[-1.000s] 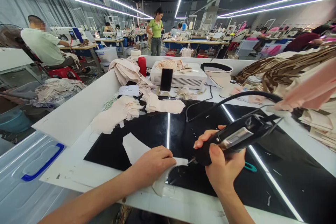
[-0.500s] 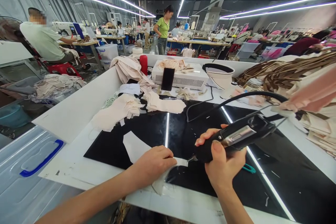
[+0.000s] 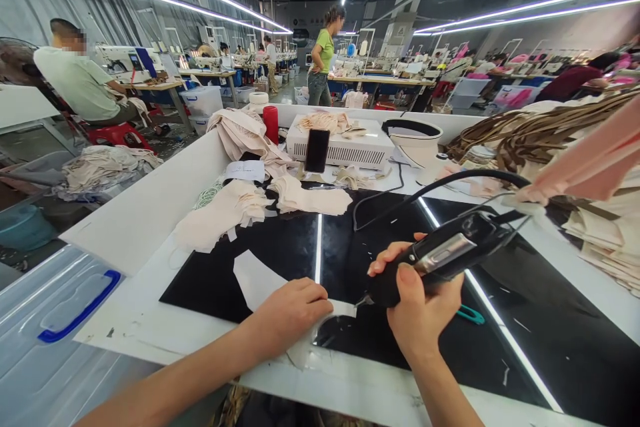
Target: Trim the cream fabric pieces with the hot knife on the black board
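Observation:
My left hand (image 3: 289, 315) presses on a white fabric piece (image 3: 256, 280) lying over the black glossy board (image 3: 200, 283), its fingers closed together at the piece's narrow part. My right hand (image 3: 425, 300) is wrapped round a black handheld tool (image 3: 440, 257) with a silver plate on its side. The tool's thin metal tip touches or nearly touches the right end of the white piece, just right of my left fingers. Whether the tip is in contact cannot be made out. A black cable runs from the tool's rear.
Stacked cream fabric pieces (image 3: 220, 213) lie behind the board, with a phone (image 3: 317, 151) against a white vented box (image 3: 345, 147). A teal tool (image 3: 471, 314) lies right of my right hand. Brown strips (image 3: 540, 127) hang at the right. People sit and stand beyond.
My right hand and the black tool have shifted slightly left. The standing person in green has moved right. My left hand stays on the white piece.

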Demonstrator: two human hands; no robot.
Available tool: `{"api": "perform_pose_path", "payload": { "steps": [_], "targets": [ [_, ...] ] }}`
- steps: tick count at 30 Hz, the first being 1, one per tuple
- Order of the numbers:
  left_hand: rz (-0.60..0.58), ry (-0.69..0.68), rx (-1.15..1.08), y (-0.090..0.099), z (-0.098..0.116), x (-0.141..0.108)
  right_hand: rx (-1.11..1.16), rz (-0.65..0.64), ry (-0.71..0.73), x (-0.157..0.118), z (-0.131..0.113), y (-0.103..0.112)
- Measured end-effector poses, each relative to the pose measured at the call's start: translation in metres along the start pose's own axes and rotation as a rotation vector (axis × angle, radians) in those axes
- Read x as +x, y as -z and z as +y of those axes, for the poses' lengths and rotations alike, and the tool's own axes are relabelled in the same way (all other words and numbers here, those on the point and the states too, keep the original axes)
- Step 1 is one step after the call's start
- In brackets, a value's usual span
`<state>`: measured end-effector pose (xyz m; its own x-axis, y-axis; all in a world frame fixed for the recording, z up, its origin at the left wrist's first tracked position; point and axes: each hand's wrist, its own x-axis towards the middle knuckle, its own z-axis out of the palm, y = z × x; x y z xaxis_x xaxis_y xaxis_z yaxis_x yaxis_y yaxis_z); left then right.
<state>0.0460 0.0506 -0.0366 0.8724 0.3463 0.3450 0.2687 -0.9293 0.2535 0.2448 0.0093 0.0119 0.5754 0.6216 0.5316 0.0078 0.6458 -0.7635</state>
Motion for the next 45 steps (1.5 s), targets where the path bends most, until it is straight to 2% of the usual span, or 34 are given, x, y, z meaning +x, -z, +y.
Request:
{"api": "perform_pose_path", "payload": {
  "steps": [12,20,25,31,39,45],
  "targets": [
    [0.005,-0.016,0.025,-0.002,-0.001,-0.001,0.074,-0.025,-0.045,-0.003,0.007,-0.019],
    [0.022,-0.018,0.013,-0.004,-0.001,-0.001,0.063,-0.034,-0.048,-0.005,0.006,-0.020],
    [0.033,-0.025,0.003,-0.005,-0.001,-0.002,0.056,0.013,-0.008,0.001,0.001,-0.014],
    [0.032,-0.005,-0.009,-0.003,-0.001,-0.002,0.026,-0.009,-0.029,-0.002,0.003,-0.009],
    [0.033,-0.004,0.008,-0.002,-0.001,-0.002,0.056,0.016,-0.034,-0.001,-0.005,-0.013],
    [0.014,0.015,0.000,-0.002,-0.001,-0.002,0.103,-0.052,-0.059,-0.011,-0.005,-0.016]
  ]
}}
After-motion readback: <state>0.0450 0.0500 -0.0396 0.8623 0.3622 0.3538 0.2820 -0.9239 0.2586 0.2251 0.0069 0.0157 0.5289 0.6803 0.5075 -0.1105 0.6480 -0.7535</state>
